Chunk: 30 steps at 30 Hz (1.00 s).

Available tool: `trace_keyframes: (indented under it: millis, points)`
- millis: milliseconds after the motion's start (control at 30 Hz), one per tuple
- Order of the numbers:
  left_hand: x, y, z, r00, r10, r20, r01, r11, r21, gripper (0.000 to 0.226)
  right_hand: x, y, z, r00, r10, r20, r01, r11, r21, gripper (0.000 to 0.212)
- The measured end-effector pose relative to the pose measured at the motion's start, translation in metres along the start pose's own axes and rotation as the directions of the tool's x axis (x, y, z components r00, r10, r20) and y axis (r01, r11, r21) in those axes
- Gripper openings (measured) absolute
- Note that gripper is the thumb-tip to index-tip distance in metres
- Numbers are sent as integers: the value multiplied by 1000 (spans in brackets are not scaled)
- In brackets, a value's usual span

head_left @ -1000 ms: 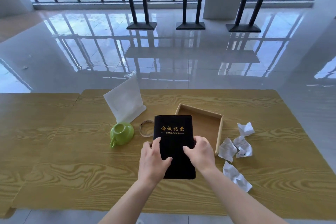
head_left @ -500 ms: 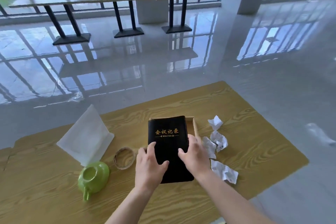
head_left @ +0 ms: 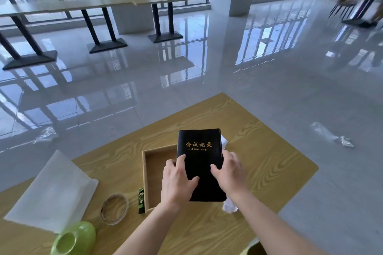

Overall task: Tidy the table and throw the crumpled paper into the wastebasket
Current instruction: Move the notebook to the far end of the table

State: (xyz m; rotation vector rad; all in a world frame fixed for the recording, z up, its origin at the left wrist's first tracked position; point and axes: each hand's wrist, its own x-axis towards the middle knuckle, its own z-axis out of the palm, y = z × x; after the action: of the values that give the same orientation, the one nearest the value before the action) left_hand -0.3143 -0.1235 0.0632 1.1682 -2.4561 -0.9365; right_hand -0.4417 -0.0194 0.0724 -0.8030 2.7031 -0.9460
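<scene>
Stretched forward — left hand [head_left: 177, 181] and right hand [head_left: 229, 174] grip the black notebook [head_left: 200, 152], thumbs on top.

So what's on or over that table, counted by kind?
black notebook: 1
wooden tray: 1
green cup: 1
tape ring: 1
white sheet: 1
small green packet: 1
crumpled paper pieces showing: 2
Total: 8

The wood-grain table [head_left: 269, 163] is carrying an open wooden tray [head_left: 146, 180] near its middle. A small green packet [head_left: 141, 201] is lying just beside the tray's left wall, with a tape ring [head_left: 103, 212], a white sheet [head_left: 53, 190] and a green cup [head_left: 72, 239] (cut off by the bottom edge) sitting further left. Crumpled paper [head_left: 229, 206] is lying right of the tray.
</scene>
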Motion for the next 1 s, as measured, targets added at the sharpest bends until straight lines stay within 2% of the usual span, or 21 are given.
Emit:
trace_keyframes:
  millis: [433, 633, 833, 1000]
  points:
    - [84, 106, 102, 997, -4, 77, 1, 999, 37, 78, 120, 100, -58, 997, 69, 30, -69, 997, 24, 38]
    - [110, 153, 162, 983, 0, 182, -1, 1000, 4, 81, 168, 159, -87, 991, 127, 52, -125, 991, -38, 23]
    - [147, 176, 203, 962, -46, 270, 40, 999, 28, 81, 222, 194, -93, 985, 130, 112, -124, 991, -56, 17]
    - [169, 181, 226, 952, -91, 293, 81, 996, 45, 80, 254, 214, -78, 981, 120, 152, -108, 991, -84, 23]
